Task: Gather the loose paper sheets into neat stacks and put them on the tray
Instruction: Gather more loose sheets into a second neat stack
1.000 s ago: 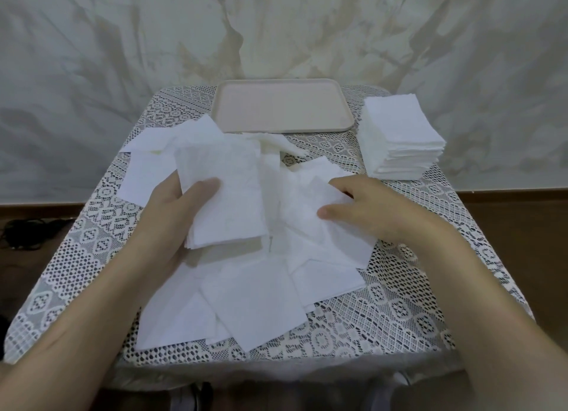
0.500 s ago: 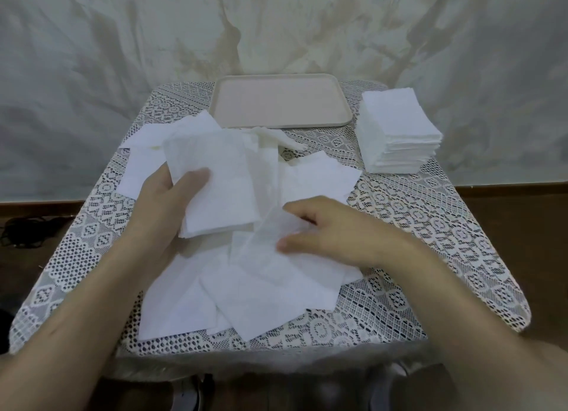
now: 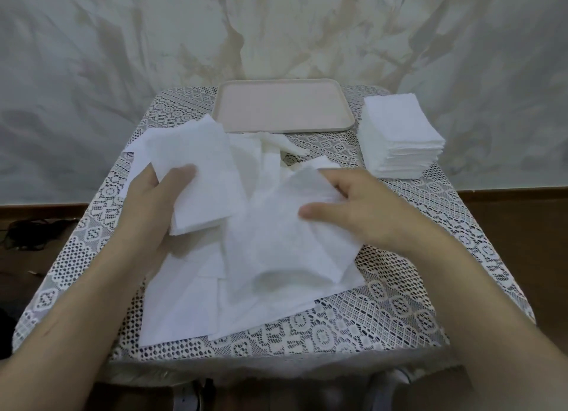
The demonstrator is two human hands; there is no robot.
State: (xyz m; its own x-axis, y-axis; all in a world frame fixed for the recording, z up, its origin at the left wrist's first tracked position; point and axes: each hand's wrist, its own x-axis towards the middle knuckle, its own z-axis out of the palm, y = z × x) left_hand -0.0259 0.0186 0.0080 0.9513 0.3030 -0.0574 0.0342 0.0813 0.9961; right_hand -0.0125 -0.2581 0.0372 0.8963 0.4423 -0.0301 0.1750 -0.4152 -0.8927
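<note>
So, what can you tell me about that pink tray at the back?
The tray is a pale pink, shallow rectangle with rounded corners and a low raised rim, smooth like plastic. It lies flat on the lace tablecloth at the far middle of the table, long side toward the person. No sheets lie in it. The neat stack sits apart to its right; the loose sheets reach close to its front rim, touching or not I cannot tell.

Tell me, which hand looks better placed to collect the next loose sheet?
The right hand, probably: it pinches a loose sheet, while the left hand is full, gripping the gathered stack.
</note>
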